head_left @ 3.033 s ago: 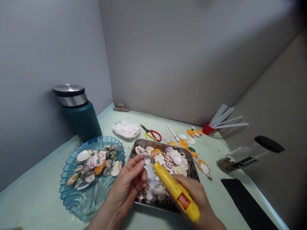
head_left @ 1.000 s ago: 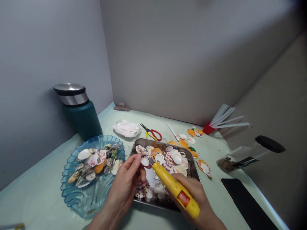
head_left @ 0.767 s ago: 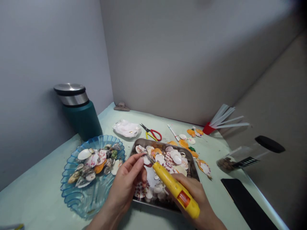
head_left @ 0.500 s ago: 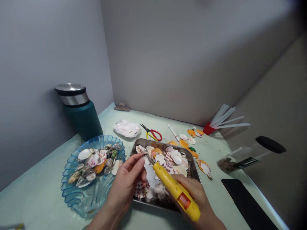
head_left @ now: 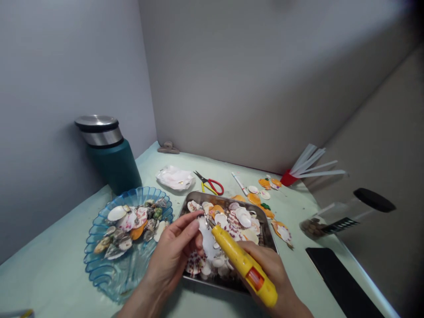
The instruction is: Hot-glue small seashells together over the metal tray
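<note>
My right hand [head_left: 265, 265] is wrapped around a yellow glue gun [head_left: 236, 254] with a red-orange window in its side. Its metal nozzle [head_left: 211, 224] points up and left at the fingertips of my left hand [head_left: 175, 243]. There the thumb and forefinger are pinched together on something too small to make out. Both hands hover over a metal tray [head_left: 273, 243] heaped with scallop shells [head_left: 243, 217], white, orange and purple-speckled. Left of my left hand lies a blue scalloped glass dish [head_left: 96, 269] bearing shells and green-dark snail shells [head_left: 157, 213].
Behind the tray lie scissors [head_left: 212, 185], a white packet [head_left: 175, 177] and a marker [head_left: 239, 183]. Orange shell pieces [head_left: 254, 198] lie right of it. A teal bottle [head_left: 114, 165], a red cup of translucent sticks [head_left: 289, 177], a clear jar [head_left: 331, 218] and a black phone [head_left: 344, 282] stand or lie around.
The glue gun's nozzle has shifted slightly right, away from my left fingertips, and a thin shiny strand shows between them. My left hand has barely moved.
</note>
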Demonstrator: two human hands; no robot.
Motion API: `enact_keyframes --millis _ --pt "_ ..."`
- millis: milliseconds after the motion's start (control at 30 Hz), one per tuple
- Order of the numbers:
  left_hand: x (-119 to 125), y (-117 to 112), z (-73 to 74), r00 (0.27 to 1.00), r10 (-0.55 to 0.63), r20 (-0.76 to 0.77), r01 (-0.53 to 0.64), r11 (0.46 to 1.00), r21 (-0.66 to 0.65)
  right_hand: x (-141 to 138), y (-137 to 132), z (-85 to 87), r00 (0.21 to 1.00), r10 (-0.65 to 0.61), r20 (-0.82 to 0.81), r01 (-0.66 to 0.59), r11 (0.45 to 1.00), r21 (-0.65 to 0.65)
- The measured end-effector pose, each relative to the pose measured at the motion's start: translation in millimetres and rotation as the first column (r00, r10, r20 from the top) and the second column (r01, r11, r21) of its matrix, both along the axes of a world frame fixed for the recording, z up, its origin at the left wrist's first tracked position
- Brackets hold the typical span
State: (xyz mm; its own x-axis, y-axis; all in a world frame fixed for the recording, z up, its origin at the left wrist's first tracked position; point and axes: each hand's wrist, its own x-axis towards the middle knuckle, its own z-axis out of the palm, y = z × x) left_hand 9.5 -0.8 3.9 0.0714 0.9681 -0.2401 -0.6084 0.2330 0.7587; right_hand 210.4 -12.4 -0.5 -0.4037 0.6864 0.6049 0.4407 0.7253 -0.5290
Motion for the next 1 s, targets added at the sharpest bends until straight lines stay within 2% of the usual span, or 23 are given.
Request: enact_keyframes --millis 167,467,633,1000 --pt "-0.6 0.0 -1.5 1.000 -0.011 0.009 0.012 1.000 -0.009 0.0 -0.6 0.9 1.000 -0.004 0.004 0.004 1.000 0.001" --pt "-0.1 1.8 -3.0 0.996 0.055 -0.076 -0.058 0.998 -0.033 -2.3 -0.6 8.5 1.000 -0.006 0.006 0.006 1.000 0.028" --pt "0.7 1.8 -5.7 0.981 0.099 -0.166 -0.102 0.995 -0.006 -1.9 -1.0 8.1 1.000 0.008 -0.007 -0.008 1.000 0.026" --pt "0.1 1.5 -6.2 0.972 0.143 -0.184 -0.141 0.990 0.023 -1.4 -0.2 8.7 1.000 -0.008 0.013 0.007 0.999 0.041"
